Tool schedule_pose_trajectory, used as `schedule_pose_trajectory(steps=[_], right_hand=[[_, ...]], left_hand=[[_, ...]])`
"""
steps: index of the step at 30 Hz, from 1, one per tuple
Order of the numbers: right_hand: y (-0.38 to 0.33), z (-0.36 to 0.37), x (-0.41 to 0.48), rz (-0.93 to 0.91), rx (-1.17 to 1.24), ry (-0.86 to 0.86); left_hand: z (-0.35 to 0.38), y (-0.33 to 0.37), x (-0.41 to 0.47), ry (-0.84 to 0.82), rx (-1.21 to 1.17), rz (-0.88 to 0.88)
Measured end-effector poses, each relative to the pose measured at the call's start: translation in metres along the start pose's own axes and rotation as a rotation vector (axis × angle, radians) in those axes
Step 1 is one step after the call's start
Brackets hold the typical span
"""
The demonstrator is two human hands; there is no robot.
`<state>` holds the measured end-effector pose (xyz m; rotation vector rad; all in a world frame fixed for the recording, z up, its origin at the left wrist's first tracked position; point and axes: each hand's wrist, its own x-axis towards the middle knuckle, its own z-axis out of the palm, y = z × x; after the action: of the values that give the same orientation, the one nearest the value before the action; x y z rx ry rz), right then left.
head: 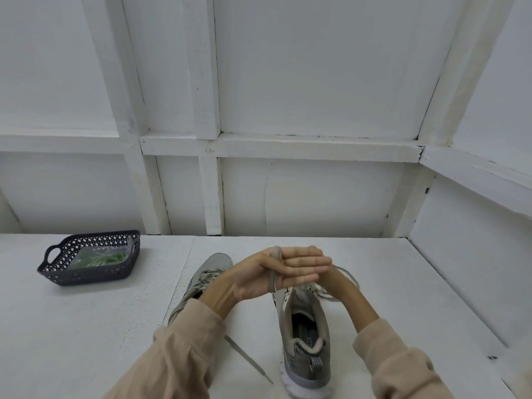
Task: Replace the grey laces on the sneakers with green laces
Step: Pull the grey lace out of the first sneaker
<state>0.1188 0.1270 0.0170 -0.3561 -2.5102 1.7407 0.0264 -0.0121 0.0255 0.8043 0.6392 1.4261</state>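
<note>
At 6 o'clock, nearest you, one sneaker (305,338) stands on the table (86,326), heel towards you, with a loose lace end (249,359) lying at its 9 o'clock. Above its tongue your left hand (259,276) is flat, fingers straight, a grey lace (273,275) looped across the palm. Your right hand (324,279) hides behind those fingers; I cannot tell its grip. The second sneaker (211,269) sits at 11 o'clock, partly under your left forearm. Farther, at 10 o'clock, a dark basket (57,272) holds the green laces (106,258).
</note>
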Motion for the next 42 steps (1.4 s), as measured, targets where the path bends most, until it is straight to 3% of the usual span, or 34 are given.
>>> schedule_pose_trajectory(steps=[6,12,17,21,27,34,38,42], right_hand=[[0.001,0.030,-0.026,-0.125,0.015,0.008],[-0.025,0.019,-0.039,-0.217,-0.166,-0.135],[-0.056,-0.004,-0.030,-0.305,-0.283,-0.042],[-0.065,-0.012,-0.017,-0.321,-0.474,0.035],[-0.066,-0.010,0.000,-0.437,-0.551,0.066],[-0.064,-0.010,0.013,-0.444,-0.362,0.108],[-0.046,-0.011,0.017,-0.325,-0.132,0.012],[-0.023,0.010,0.012,-0.182,-0.068,-0.074]], left_hand=[[-0.012,0.022,-0.003,0.132,0.024,0.116],[-0.030,0.021,-0.005,0.200,0.067,0.152],[-0.026,0.015,-0.007,0.140,0.127,0.056],[-0.018,0.009,-0.010,0.023,-0.046,0.026],[-0.015,0.006,-0.013,0.005,-0.049,-0.034],[-0.010,0.008,-0.013,-0.055,-0.019,-0.135],[-0.005,0.012,-0.012,-0.115,0.026,-0.143],[0.002,0.022,-0.006,-0.122,-0.022,-0.048]])
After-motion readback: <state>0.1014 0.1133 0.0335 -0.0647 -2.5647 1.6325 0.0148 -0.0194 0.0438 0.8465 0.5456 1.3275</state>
